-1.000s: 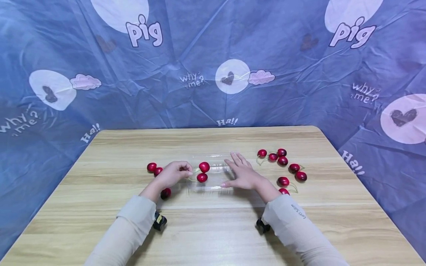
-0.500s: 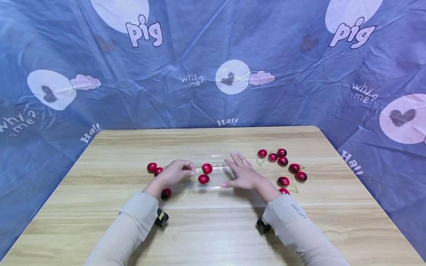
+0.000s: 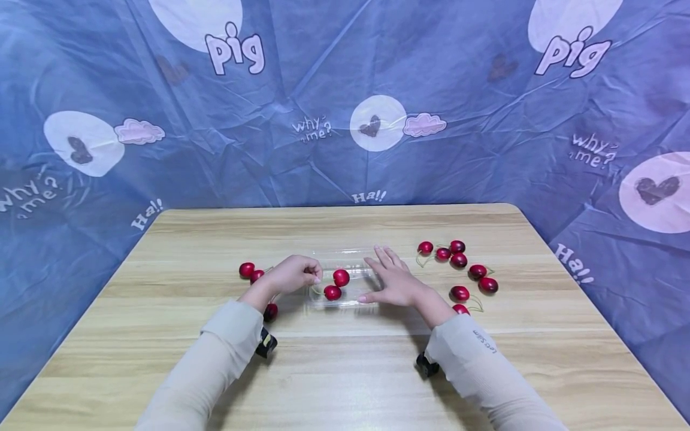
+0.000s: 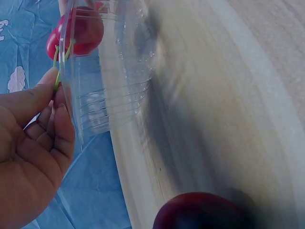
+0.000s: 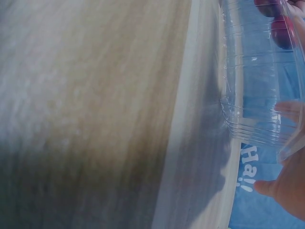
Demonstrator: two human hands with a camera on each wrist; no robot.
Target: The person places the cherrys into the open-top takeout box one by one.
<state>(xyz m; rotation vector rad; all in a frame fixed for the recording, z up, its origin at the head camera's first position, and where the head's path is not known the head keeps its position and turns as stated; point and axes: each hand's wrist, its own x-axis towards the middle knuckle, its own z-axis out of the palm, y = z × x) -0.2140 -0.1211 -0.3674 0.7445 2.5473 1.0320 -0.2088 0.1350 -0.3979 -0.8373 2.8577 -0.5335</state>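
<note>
My left hand (image 3: 295,275) pinches the thin green stems (image 4: 58,78) of a pair of red cherries (image 3: 341,278) between thumb and fingertips. Both cherries overlap the clear plastic container (image 3: 353,293) in the head view. In the left wrist view, one cherry (image 4: 86,31) shows partly through the container's wall, and the pinching fingers are right by its rim. At the container's other end, my right hand (image 3: 396,284) has its fingers spread along the rim, thumb on the near side. The right wrist view shows part of that hand through the clear plastic (image 5: 262,76).
Several dark red cherries (image 3: 458,260) with stems lie on the wooden table (image 3: 345,371) to the right. To the left lie more, two side by side (image 3: 247,270) and another (image 3: 271,312) under the left wrist. A blue printed cloth (image 3: 302,161) hangs behind the table.
My left hand has moved slightly right with the pair of cherries, which now sit a little lower and further right over the container. The right hand stays in place.
</note>
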